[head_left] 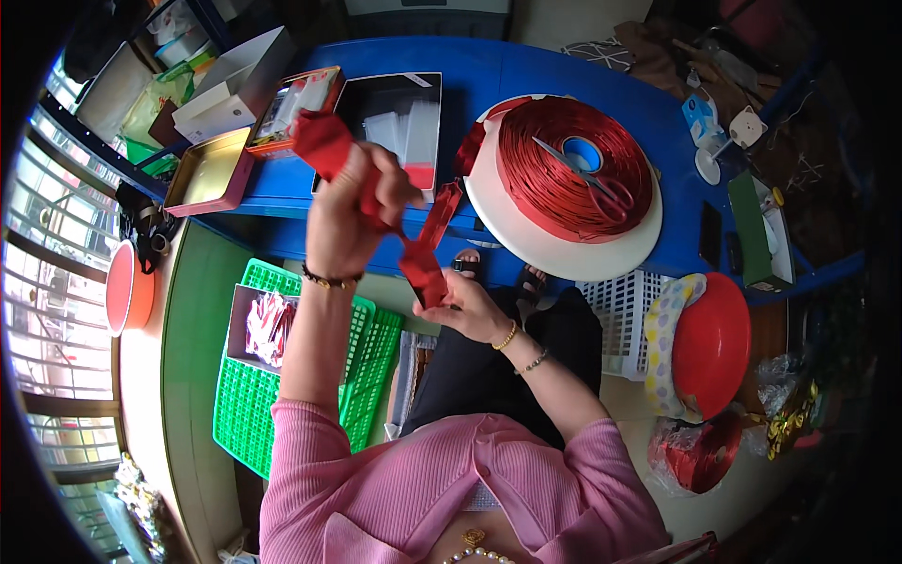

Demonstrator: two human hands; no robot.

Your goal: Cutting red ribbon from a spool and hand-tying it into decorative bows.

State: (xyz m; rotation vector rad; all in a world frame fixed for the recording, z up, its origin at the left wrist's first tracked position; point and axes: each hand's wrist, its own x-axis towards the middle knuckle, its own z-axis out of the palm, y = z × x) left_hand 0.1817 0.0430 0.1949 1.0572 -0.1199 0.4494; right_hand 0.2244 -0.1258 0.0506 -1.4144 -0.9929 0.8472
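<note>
A red ribbon (425, 273) runs between my two hands above the table's near edge. My left hand (349, 202) is raised, its fingers wrapped round the upper part, and a wide red end sticks up beyond the fist. Lower and to the right, my right hand (470, 312) pinches the bottom of the ribbon. Behind the hands, a red strip (442, 214) hangs toward a big red ribbon roll (531, 141) with a blue core. The roll lies on a round white board (601, 261). Scissors (613, 199) with dark red handles rest on top of it.
On the blue table (470, 70) are a black box (440, 94) with clear bags and a gold-lined tray (211, 174). Green crates (246, 414) with a box of packets stand lower left. A white basket (620, 320) and red basin (719, 348) are at right.
</note>
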